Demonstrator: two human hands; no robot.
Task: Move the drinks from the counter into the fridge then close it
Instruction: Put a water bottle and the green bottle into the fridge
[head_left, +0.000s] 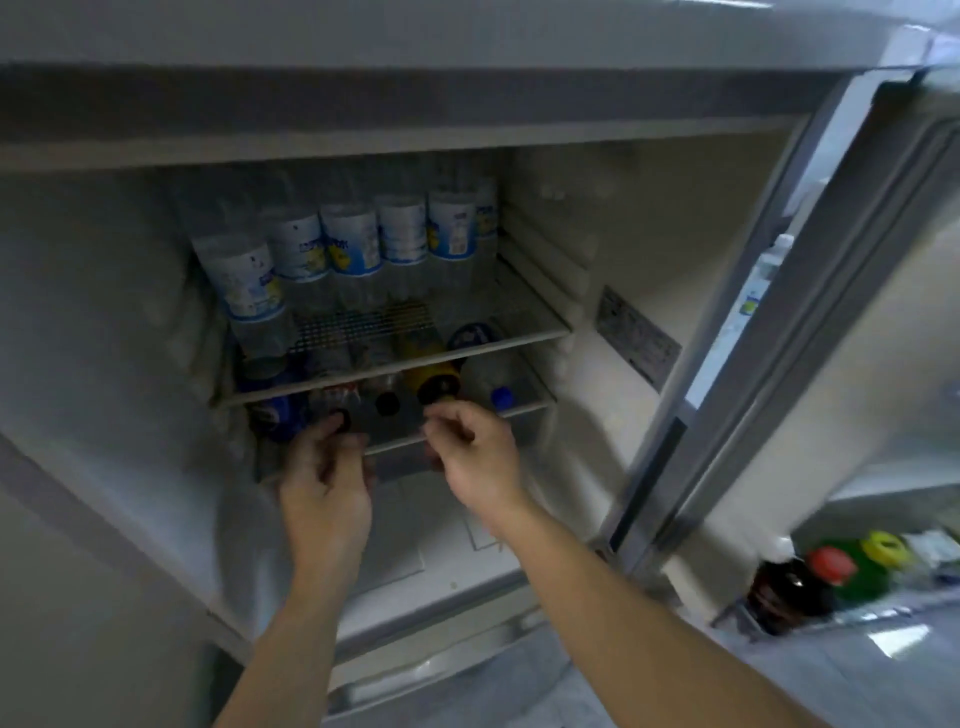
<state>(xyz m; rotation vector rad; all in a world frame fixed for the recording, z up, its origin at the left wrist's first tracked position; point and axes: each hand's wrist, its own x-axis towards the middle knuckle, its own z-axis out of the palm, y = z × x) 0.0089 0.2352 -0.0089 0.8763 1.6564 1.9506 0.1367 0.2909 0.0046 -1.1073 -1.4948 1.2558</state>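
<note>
Left hand (324, 470) seemingly grips bottle (337, 413); fridge (649, 291) open.

six water bottles (353, 244) with blue-and-white labels stand on the upper wire shelf (530, 332), toward its back edge. about five drinks (436, 382) lie on the glass shelf (524, 410) below, caps toward its front edge. three bottles (831, 571) sit in the door rack (779, 623). two hands (483, 462).

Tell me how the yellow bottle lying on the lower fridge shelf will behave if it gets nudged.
The yellow bottle lies on its side, cap toward the door, so it will probably roll sideways. Neighbouring bottles on that shelf likely stop it soon. Its smooth round body may be slippery in the right hand.
</note>
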